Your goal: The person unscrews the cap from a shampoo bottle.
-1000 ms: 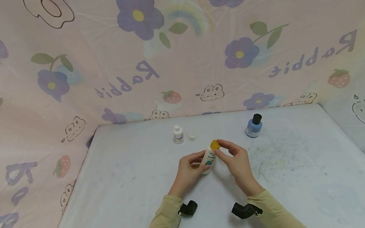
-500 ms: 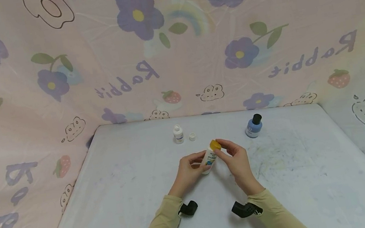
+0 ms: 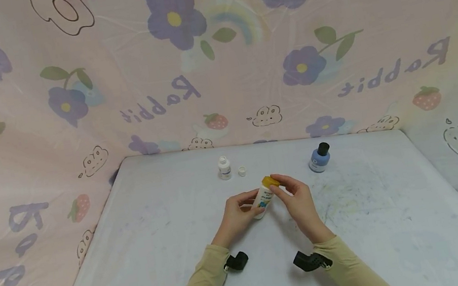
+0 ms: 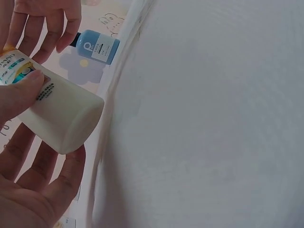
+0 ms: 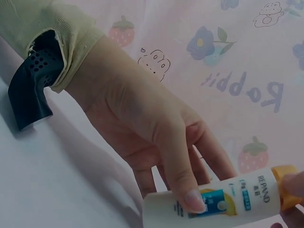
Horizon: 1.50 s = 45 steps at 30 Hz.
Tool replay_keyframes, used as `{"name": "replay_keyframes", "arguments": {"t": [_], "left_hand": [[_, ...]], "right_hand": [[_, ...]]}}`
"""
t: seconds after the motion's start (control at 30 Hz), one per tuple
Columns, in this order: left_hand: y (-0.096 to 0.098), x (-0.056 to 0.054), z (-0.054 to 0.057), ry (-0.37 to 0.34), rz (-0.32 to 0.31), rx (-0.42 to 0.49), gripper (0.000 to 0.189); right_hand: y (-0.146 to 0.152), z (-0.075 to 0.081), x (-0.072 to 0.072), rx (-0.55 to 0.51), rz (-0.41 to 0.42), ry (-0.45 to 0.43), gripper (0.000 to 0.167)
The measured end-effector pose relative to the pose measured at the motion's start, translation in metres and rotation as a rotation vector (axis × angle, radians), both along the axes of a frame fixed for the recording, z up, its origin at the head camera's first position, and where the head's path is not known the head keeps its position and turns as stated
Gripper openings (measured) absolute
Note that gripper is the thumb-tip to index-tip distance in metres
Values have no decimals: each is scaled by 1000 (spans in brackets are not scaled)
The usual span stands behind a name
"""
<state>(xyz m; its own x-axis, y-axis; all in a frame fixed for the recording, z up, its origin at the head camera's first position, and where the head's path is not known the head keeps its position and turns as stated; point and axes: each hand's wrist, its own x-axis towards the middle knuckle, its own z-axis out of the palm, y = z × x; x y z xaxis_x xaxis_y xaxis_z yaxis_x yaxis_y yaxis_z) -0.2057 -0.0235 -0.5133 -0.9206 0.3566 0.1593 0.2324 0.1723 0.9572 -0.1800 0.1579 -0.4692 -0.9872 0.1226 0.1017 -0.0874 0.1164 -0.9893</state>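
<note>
My left hand [image 3: 235,217] grips a white bottle [image 3: 263,198], which leans up to the right. Its thumb lies across the coloured label; the other fingers support the far side, as the left wrist view shows on the bottle [image 4: 66,109]. At the bottle's top end, the thumb and fingers of my right hand [image 3: 303,205] pinch a yellow cap [image 3: 269,181]. Printing on the bottle [image 5: 254,194] reads REPAND in the right wrist view. The cap [image 5: 284,185] sits at the bottle's end there, partly covered by a right finger. Whether it is loose, I cannot tell.
Toward the back of the white-covered table [image 3: 152,255] stand a small white bottle [image 3: 225,169] without a cap and, beside it, a small white cap [image 3: 242,171]. Farther right is a blue bottle [image 3: 319,160] with a black cap. A printed curtain [image 3: 236,76] surrounds the table.
My right wrist has shifted slightly to the right, and the yellow cap looks turned a little on the bottle. My left hand keeps its hold, nearly still.
</note>
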Motion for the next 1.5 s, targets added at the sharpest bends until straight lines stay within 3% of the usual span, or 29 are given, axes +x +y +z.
{"name": "replay_keyframes", "arguments": {"t": [0.2,0.33,0.43,0.57,0.6,0.67,0.97,1.2,1.5], "left_hand": [[1,0,1,-13,-9,-3,48],[0,-1,0,-14,-17,7,48],[0,2,8,-12,-25,23,48],[0,1,7,-12,-24,24,48],[0,0,3,-8,-21,23,48],[0,-3,-1,-5,-14,17,49],[-1,-3,0,5,17,25,48],[-1,-3,2,6,33,19,48],[-1,-2,2,3,29,46,49]], "right_hand": [[5,6,3,-1,71,-4,36],[4,20,9,-4,115,-6,37],[4,27,12,-14,143,2,37],[8,11,4,-54,157,28,39],[9,7,2,-57,157,34,40],[10,2,0,-69,149,38,43],[-2,31,20,81,-5,45,42],[-1,12,15,175,-64,62,39],[-5,7,13,187,-74,78,39]]}}
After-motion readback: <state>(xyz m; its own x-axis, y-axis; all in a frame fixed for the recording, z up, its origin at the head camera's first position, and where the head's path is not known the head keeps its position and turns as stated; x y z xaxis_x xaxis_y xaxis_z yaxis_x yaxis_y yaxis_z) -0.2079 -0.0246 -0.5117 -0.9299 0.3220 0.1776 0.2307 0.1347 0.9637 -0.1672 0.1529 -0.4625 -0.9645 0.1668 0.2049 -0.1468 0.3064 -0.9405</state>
